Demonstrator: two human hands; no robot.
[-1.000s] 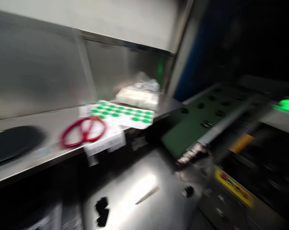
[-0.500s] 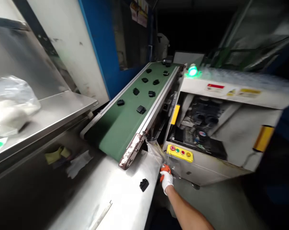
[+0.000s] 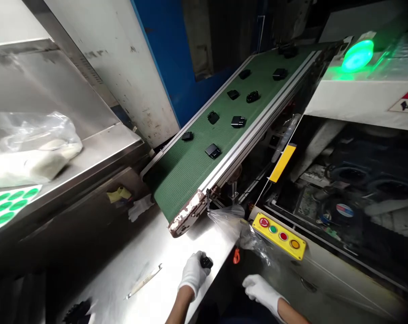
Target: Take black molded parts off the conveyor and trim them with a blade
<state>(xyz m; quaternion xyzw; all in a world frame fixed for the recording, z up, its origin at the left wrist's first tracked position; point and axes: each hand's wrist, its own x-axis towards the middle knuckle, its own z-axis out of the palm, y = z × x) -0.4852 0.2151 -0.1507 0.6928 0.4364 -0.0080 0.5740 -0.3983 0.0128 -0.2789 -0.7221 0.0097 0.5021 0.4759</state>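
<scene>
My left hand [image 3: 192,273], in a white glove, grips a small black plastic part [image 3: 206,262] over the right edge of the shiny metal table [image 3: 163,252]. To its right, beyond that edge, my gloved right hand [image 3: 262,290] is held in the air with fingers loosely extended and nothing visible in them. An orange-handled tool [image 3: 237,256] hangs above and left of the right hand, below a clear plastic bag [image 3: 229,220] at the conveyor's corner. Only the tool's orange part shows clearly.
Several black parts [image 3: 213,151] lie on the green conveyor belt [image 3: 177,166]. A thin pale tool [image 3: 143,281] and dark parts [image 3: 77,312] are on the table. At right stands a machine with a yellow button panel [image 3: 278,235]. Green stickers [image 3: 3,207] lie at left.
My right hand has let go of the orange-handled tool and moved down and right. My left hand has come into view and taken hold of the black part on the table. The view has shifted.
</scene>
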